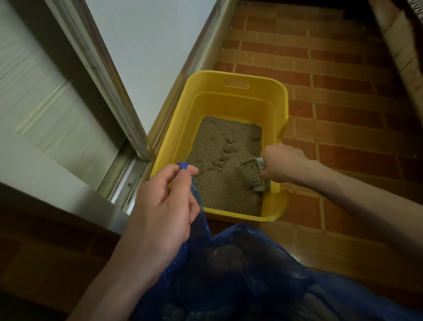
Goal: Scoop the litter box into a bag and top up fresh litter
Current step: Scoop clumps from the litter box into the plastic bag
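A person's right hand (pixel 282 163) gripped a grey slotted litter scoop (pixel 253 173) dug into the litter (pixel 221 164) near the right wall of a yellow litter box (pixel 238 102), while the left hand (pixel 163 204) pinched a blue plastic bag (pixel 239 272) open at the box's near edge, on a brick-patterned floor (pixel 339 99).

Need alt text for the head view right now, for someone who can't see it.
A right hand digs a grey scoop into litter in a yellow box, while the left hand pinches open a blue bag on the brick-pattern floor.

scoop (pixel 253 174) handle: hidden in right hand (pixel 281 163) | bag (pixel 240 279): cut off below
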A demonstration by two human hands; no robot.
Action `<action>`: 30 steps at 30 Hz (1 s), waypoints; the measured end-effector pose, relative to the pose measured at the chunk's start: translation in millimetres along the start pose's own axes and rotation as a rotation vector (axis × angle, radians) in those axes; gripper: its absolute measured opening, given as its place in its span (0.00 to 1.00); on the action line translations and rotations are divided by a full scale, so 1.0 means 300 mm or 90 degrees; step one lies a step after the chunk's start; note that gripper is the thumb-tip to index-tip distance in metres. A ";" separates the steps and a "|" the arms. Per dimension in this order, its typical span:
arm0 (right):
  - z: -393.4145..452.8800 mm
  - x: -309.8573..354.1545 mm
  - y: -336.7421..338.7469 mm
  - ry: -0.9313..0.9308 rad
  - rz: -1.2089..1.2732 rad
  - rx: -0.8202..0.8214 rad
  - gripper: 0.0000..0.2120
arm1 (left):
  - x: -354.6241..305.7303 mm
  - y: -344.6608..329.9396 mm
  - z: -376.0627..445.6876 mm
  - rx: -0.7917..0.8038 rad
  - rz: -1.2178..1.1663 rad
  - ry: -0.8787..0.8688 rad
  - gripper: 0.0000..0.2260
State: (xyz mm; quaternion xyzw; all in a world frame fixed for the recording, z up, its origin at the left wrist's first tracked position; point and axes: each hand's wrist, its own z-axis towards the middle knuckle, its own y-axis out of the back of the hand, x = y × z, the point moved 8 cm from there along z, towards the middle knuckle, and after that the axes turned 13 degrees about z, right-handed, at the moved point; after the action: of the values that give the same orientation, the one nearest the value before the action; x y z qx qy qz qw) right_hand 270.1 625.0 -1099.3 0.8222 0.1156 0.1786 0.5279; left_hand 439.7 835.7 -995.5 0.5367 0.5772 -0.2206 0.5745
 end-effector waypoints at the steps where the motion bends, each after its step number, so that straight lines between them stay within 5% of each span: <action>1: 0.001 -0.017 -0.007 -0.014 0.029 0.006 0.11 | 0.007 -0.002 0.004 -0.001 -0.002 0.001 0.11; 9: -0.007 -0.173 -0.101 -0.123 0.337 0.084 0.12 | 0.042 0.007 0.047 -0.029 0.000 -0.021 0.09; 30: -0.110 -0.254 -0.240 -0.099 0.875 0.083 0.18 | 0.010 -0.046 0.106 -0.054 0.005 -0.074 0.10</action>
State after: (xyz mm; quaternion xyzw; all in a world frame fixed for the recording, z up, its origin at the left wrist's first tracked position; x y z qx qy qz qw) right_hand 187.2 653.3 -1165.4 0.7494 -0.4592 0.4055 0.2512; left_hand 442.0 804.5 -1010.8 0.5004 0.5497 -0.2245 0.6301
